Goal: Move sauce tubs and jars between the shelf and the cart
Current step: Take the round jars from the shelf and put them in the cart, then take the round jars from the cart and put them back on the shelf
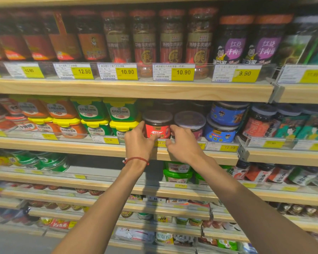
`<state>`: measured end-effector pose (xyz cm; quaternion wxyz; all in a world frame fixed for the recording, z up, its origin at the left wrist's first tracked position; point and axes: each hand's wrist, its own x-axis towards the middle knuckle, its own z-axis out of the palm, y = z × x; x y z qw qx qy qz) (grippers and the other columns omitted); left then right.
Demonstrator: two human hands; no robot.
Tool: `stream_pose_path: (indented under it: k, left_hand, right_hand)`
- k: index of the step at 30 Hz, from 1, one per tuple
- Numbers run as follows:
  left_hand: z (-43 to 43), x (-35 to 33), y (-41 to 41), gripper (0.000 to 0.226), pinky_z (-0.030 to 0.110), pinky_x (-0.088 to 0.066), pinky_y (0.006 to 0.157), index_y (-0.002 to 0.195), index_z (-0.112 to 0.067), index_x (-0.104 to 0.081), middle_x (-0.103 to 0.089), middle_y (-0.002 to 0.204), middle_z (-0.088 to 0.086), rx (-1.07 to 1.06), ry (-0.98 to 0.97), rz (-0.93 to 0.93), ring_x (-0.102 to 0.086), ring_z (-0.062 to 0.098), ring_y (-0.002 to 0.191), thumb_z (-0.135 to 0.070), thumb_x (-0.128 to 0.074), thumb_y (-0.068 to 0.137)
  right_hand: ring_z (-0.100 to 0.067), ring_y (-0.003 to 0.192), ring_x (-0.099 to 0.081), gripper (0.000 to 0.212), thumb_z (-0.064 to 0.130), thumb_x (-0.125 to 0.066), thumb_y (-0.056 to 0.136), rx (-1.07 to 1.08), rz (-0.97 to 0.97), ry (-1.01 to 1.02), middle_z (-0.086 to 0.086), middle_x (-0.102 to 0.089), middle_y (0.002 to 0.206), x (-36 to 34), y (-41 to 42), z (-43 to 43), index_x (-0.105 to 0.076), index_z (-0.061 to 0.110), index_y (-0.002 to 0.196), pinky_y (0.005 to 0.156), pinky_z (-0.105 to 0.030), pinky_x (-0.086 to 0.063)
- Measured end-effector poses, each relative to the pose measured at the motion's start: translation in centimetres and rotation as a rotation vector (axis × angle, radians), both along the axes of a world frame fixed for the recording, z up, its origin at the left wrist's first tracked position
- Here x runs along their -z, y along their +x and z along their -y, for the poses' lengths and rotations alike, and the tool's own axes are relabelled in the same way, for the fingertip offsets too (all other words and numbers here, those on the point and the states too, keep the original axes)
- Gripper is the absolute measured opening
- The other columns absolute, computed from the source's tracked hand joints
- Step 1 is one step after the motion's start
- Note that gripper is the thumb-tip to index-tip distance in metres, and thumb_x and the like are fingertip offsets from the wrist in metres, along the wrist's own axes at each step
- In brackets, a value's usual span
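Red-label jar (157,129), 1, gripped by left hand (138,143) and right hand (184,146)

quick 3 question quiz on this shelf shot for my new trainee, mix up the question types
1. Multiple choice: which item do the left hand and the right hand hold between them?
A) a green tub with a yellow lid
B) the red-labelled jar
C) a green pouch

2. True or false: a red string bracelet sits on the left wrist.

3. Fill in: the price tag below the blue tubs reads ____.

Key: 1 B; 2 true; 3 12.90
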<state>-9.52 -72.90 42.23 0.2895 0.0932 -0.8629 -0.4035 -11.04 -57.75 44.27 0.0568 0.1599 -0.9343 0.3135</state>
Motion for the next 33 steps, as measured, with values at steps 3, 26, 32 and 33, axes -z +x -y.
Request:
stream_pose_path:
  k: [3, 26, 32, 33]
  left_hand:
    - [-0.1, 0.0, 1.1, 0.033, 0.039, -0.060, 0.086, 0.106, -0.013, -0.073, -0.078, 0.095, 0.002, -0.051, -0.011, -0.032, -0.073, 0.015, 0.089, -0.028, -0.085, 0.079]
    - [-10.1, 3.5, 10.8, 0.031, 0.040, -0.054, 0.065, 0.108, -0.017, -0.068, -0.066, 0.099, 0.001, 0.453, -0.755, -0.095, -0.063, 0.026, 0.087, -0.043, -0.059, 0.093]
    - [-14.0, 6.8, 14.7, 0.037, 0.039, -0.048, 0.069, 0.112, -0.016, -0.066, -0.065, 0.103, 0.002, 0.647, -0.909, -0.041, -0.061, 0.027, 0.094, -0.045, -0.051, 0.096]
    - [-15.0, 7.1, 15.3, 0.038, 0.040, -0.048, 0.073, 0.114, -0.017, -0.065, -0.065, 0.107, 0.002, 0.682, -0.921, -0.024, -0.060, 0.027, 0.098, -0.047, -0.049, 0.097]
  right_hand:
    - [-0.031, 0.122, -0.061, 0.038, 0.018, -0.061, 0.095, -0.034, -0.051, 0.038, -0.007, -0.070, 0.125, 0.0, 0.9, -0.6, -0.063, 0.013, 0.133, 0.103, -0.043, -0.051]
    - [-0.030, 0.108, -0.063, 0.041, 0.037, -0.062, 0.091, 0.365, -0.249, 0.274, -0.006, -0.071, 0.114, 5.3, 17.3, -12.8, -0.072, 0.013, 0.122, 0.088, -0.041, -0.051]
    - [-0.032, 0.093, -0.065, 0.041, 0.040, -0.062, 0.088, 0.606, -0.158, 0.318, -0.006, -0.071, 0.101, 9.1, 25.0, -15.8, -0.075, 0.011, 0.114, 0.077, -0.043, -0.054]
    - [-0.032, 0.092, -0.065, 0.040, 0.039, -0.063, 0.088, 0.650, -0.160, 0.317, -0.006, -0.072, 0.100, 9.6, 26.2, -16.6, -0.075, 0.011, 0.113, 0.075, -0.042, -0.054]
